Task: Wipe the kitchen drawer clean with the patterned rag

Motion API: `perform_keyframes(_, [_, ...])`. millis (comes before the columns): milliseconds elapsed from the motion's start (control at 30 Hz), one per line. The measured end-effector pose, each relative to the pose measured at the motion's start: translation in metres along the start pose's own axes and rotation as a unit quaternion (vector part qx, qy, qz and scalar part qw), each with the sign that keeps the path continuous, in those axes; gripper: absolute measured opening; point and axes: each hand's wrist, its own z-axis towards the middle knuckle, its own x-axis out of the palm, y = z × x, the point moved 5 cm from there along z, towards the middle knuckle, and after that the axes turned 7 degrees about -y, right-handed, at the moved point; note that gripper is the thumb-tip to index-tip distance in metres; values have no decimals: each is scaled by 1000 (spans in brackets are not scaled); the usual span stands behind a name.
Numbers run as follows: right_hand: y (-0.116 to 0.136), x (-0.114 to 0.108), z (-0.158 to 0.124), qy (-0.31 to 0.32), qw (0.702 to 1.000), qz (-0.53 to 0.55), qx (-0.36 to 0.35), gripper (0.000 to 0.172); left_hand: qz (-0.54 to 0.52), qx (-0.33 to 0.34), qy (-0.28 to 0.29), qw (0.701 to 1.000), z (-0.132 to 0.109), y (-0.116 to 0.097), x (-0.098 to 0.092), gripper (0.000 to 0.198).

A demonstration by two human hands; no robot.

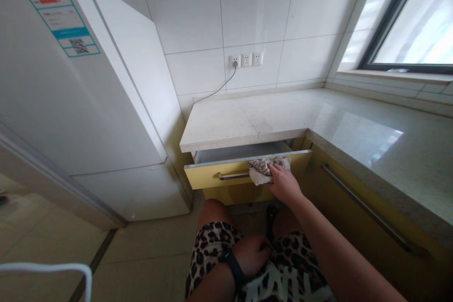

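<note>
My right hand [286, 183] presses a crumpled patterned cloth [261, 170] against the yellow front of a drawer [203, 178]. The cloth lies just right of the drawer's metal handle [233, 177] and covers that end of it. The drawer is pulled partway out beneath the countertop, and its pale inside shows behind the front panel. Low in the view, my left hand [253, 255] rests in my lap with its fingers curled in and nothing visible in them. A dark watch [233, 266] is on that wrist.
A light stone countertop [226, 120] overhangs the drawer and turns along the right. Below it runs a yellow cabinet with a long metal handle [368, 207]. A white refrigerator [116, 104] stands at left. A plugged-in cord [221, 88] runs down the tiled wall.
</note>
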Motion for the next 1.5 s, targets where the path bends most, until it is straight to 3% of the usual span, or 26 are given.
perform_keyframes(1500, [-1, 2, -1, 8, 1000, 2, 2, 62, 13, -8, 13, 1000, 0, 1, 1, 35])
